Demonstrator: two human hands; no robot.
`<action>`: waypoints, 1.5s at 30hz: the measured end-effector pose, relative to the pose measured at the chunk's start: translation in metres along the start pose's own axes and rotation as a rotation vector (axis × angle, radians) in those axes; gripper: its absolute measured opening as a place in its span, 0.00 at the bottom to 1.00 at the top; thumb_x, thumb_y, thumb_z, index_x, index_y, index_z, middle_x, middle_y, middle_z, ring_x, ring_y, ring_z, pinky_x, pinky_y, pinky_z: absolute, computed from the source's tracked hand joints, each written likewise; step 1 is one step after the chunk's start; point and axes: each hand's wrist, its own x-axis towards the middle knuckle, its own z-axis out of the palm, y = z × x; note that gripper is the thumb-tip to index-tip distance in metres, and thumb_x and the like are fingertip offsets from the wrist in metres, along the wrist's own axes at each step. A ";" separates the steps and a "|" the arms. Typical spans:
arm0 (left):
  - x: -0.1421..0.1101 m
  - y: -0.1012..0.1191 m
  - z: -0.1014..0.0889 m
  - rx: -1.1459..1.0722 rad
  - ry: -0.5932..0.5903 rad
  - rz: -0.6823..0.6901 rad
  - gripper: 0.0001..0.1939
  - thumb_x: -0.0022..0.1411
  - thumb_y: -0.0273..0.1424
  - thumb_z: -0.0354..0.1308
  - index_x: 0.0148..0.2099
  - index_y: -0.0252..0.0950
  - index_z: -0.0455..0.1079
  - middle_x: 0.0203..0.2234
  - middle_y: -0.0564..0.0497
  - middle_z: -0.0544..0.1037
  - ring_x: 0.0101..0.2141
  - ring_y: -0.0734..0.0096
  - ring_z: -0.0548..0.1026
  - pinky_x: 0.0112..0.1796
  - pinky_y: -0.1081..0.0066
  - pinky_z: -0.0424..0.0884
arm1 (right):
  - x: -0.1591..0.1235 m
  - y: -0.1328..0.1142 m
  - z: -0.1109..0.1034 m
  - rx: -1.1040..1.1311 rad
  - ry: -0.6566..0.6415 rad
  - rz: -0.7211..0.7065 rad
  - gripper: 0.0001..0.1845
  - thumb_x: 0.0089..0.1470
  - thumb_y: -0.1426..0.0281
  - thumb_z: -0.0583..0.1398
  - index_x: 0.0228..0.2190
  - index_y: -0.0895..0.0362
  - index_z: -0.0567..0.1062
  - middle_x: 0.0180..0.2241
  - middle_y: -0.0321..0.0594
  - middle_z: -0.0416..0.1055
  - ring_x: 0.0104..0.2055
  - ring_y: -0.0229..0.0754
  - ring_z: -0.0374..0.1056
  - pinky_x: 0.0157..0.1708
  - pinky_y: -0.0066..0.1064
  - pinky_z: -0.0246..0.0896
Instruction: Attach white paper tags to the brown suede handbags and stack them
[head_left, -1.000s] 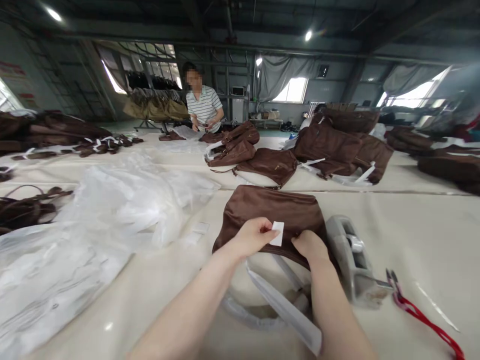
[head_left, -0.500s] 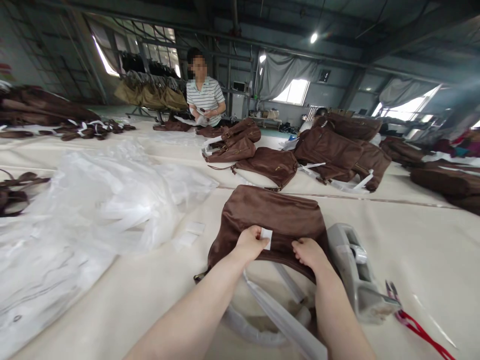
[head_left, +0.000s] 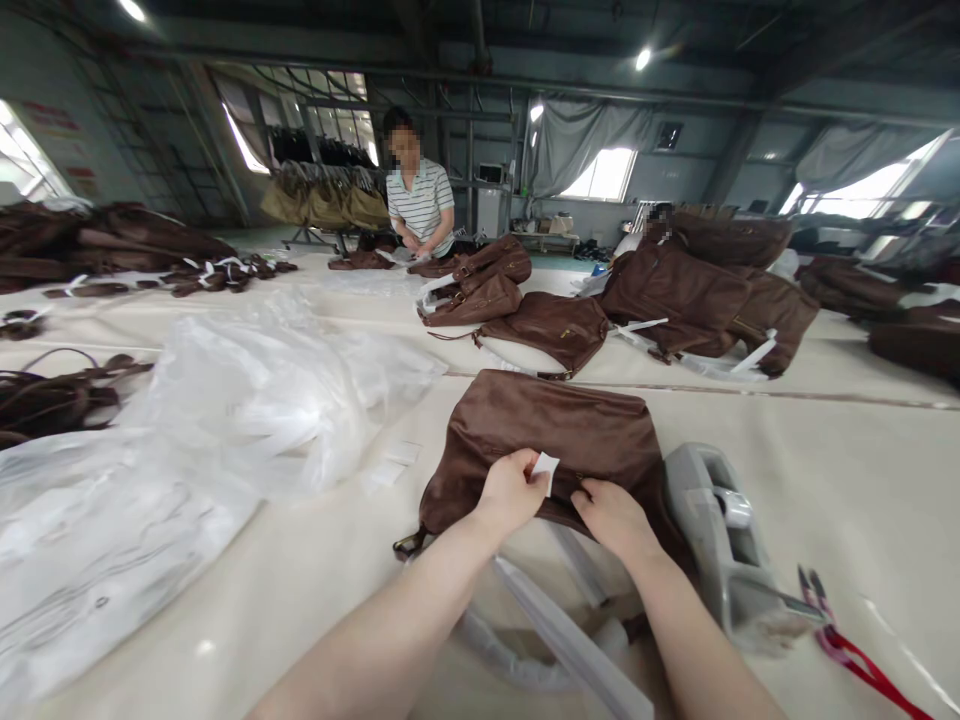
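Note:
A brown handbag (head_left: 555, 415) lies flat on the table in front of me, its strap wrapped in white (head_left: 510, 655) curving towards me. My left hand (head_left: 514, 492) is closed on a small white card (head_left: 547, 471), held over the bag's front. On the right, my right hand (head_left: 616, 515) pinches the bag along a seam that looks like a zip pocket. Whether its fingertips hold a zip pull or the edge itself is hard to make out.
A grey tape dispenser (head_left: 709, 540) and red-handled cutters (head_left: 832, 625) sit right of the bag. Clear plastic bags (head_left: 292, 400) and small white cards (head_left: 397, 460) lie left. More brown bags (head_left: 555, 330) are beyond, where a co-worker (head_left: 420, 200) stands.
My right hand has moved left along the seam, closer to the left hand. The white card has tilted and shifted slightly right. My view has turned a little left.

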 end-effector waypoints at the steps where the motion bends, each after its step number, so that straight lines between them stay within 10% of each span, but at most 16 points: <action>1: -0.001 0.002 0.002 0.014 -0.029 -0.001 0.05 0.55 0.26 0.54 0.32 0.35 0.71 0.23 0.55 0.74 0.25 0.77 0.68 0.28 0.77 0.62 | 0.000 0.002 0.000 0.000 -0.005 -0.026 0.15 0.58 0.71 0.49 0.27 0.58 0.73 0.34 0.47 0.75 0.38 0.44 0.70 0.36 0.30 0.54; 12: 0.028 0.037 0.030 0.447 -0.371 -0.081 0.06 0.46 0.23 0.58 0.28 0.33 0.75 0.27 0.43 0.79 0.30 0.63 0.75 0.32 0.72 0.67 | -0.001 0.016 -0.007 0.103 0.029 0.004 0.17 0.59 0.70 0.48 0.28 0.57 0.74 0.32 0.45 0.76 0.34 0.41 0.69 0.31 0.30 0.52; 35: 0.025 0.006 0.056 0.075 -0.241 -0.055 0.16 0.61 0.36 0.49 0.31 0.35 0.76 0.24 0.50 0.77 0.27 0.70 0.73 0.29 0.75 0.65 | -0.005 0.012 -0.009 0.316 -0.013 -0.069 0.12 0.53 0.72 0.54 0.35 0.55 0.77 0.38 0.41 0.77 0.41 0.42 0.71 0.38 0.28 0.56; 45: 0.021 0.010 0.053 -0.044 -0.328 -0.118 0.13 0.59 0.29 0.48 0.34 0.35 0.75 0.25 0.51 0.79 0.28 0.72 0.76 0.29 0.77 0.67 | 0.001 0.026 -0.004 0.459 -0.058 0.119 0.13 0.56 0.68 0.52 0.26 0.58 0.73 0.23 0.40 0.75 0.23 0.36 0.68 0.25 0.26 0.55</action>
